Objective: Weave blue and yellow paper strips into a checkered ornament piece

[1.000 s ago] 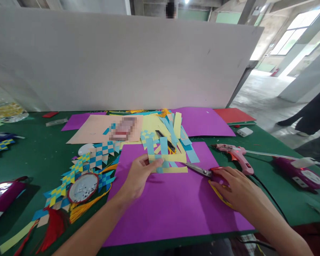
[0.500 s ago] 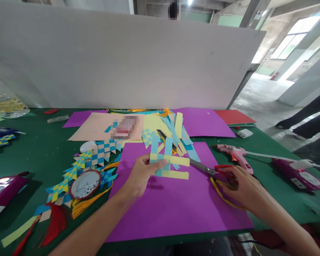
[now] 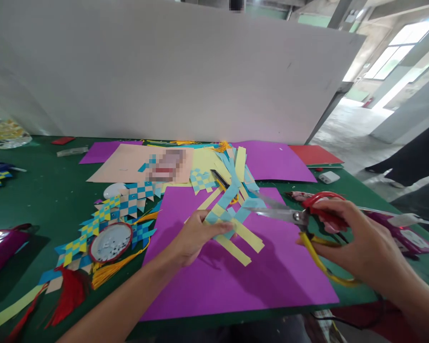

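left hand pinches the woven strips at the crossing, likely so the weave can't slip; they're angled over the purple sheet. right hand grips scissors by the handles, presumably for leverage, parted beside the strips.

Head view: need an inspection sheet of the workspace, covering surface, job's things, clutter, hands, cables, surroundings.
Surface: green table, with a purple sheet near its front edge.
Job's things: woven paper strips, blue and yellow; scissors, blades apart; whether they touch is unclear.
Clutter: red tassel and white dish at left; pink glue gun partly hidden behind the scissors.
Hands: left hand pinches the woven paper strips; right hand holds the scissors' handles.
Cables: dark cable by the near right edge.
Surroundings: white board behind; a person's legs at right.
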Tool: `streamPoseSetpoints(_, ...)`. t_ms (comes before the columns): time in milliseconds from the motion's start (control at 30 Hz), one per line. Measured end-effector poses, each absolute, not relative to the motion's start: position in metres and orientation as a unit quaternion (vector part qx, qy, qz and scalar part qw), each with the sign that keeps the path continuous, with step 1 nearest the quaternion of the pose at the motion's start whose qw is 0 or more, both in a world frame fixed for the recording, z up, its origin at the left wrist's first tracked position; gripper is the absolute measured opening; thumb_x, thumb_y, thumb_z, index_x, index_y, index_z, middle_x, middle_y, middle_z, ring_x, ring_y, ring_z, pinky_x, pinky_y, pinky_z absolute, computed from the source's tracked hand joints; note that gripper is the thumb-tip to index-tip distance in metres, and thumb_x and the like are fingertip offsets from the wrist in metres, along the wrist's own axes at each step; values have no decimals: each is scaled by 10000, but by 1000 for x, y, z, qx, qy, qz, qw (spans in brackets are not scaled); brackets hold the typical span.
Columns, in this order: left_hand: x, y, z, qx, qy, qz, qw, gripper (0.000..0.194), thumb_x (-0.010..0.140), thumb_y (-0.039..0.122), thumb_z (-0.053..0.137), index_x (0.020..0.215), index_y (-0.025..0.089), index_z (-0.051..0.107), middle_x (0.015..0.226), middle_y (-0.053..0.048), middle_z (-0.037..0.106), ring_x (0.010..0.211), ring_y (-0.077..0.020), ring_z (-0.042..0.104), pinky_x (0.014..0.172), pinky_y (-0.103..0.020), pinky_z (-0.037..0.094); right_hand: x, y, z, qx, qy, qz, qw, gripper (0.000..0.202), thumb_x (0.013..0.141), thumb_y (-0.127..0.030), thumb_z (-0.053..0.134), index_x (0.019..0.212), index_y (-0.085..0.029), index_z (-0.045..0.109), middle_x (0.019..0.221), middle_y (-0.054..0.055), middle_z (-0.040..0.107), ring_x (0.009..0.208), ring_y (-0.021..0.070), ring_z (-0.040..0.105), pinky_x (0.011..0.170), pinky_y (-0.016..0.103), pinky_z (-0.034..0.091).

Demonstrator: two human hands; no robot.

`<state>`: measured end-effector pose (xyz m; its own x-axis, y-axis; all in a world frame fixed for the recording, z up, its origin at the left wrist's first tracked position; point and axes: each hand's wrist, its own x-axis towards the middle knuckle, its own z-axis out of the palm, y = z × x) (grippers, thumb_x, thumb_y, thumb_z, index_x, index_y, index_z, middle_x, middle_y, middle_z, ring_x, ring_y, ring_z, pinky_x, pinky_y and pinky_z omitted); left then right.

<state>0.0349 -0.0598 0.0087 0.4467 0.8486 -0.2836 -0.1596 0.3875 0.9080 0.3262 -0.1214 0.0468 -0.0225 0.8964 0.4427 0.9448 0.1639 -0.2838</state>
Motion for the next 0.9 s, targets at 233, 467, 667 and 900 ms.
streamPoseSetpoints(233,34,-60,2,413,415,339,736,252,563,306,874,734,185,733,749,-11,735,745,-165,681,693,-255,511,316,-117,50,-518,-828,-109,182,358,827,-505,596,1087,-269,521,1064,97,663,855,258,679,696,339,521)
streamPoseSetpoints(467,33,-60,9,470,357,295,752,256,645,258,835,864,156,751,842,-41,734,780,-156,658,757,-273,506,315,-115,51,-477,-850,-142,173,349,889,-511,511,1069,-212,515,1020,102,662,796,257,685,593,343,535)
streamPoseSetpoints(667,32,-62,9,396,396,304,771,285,547,246,891,730,171,685,738,13,693,777,-142,659,716,-253,492,316,-117,50,-435,-864,-170,188,314,900,-446,540,1056,-175,511,919,94,658,821,267,669,607,343,527)
streamPoseSetpoints(900,31,-61,16,368,393,283,794,297,551,269,892,760,170,705,722,21,691,699,-99,632,656,-210,479,320,-117,54,-448,-851,-187,201,341,906,-504,500,1004,-178,524,945,110,644,819,255,657,635,338,520)
